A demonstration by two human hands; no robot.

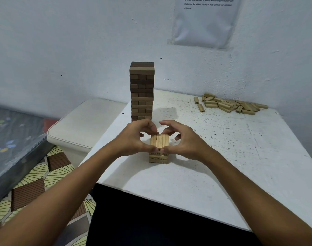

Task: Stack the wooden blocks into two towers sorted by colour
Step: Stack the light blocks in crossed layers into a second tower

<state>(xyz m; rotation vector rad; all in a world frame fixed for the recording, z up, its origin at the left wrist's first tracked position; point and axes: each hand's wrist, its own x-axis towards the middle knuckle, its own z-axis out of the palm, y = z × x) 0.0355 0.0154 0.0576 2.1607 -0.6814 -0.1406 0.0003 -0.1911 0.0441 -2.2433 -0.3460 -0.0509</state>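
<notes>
A tall tower of dark brown blocks (142, 91) stands at the far left of the white table (222, 157). In front of it is a short tower of light blocks (159, 150), a few layers high, with three blocks side by side on top. My left hand (134, 137) and my right hand (185, 139) pinch that top layer from both sides, thumbs at the near end and fingertips at the far end. A loose pile of light blocks (229, 103) lies at the back right of the table.
A cream padded stool (80, 125) stands left of the table beside a dark patterned mattress (13, 139). A plastic-covered paper sheet (204, 20) hangs on the white wall behind. Patterned floor mats (36, 183) lie below left.
</notes>
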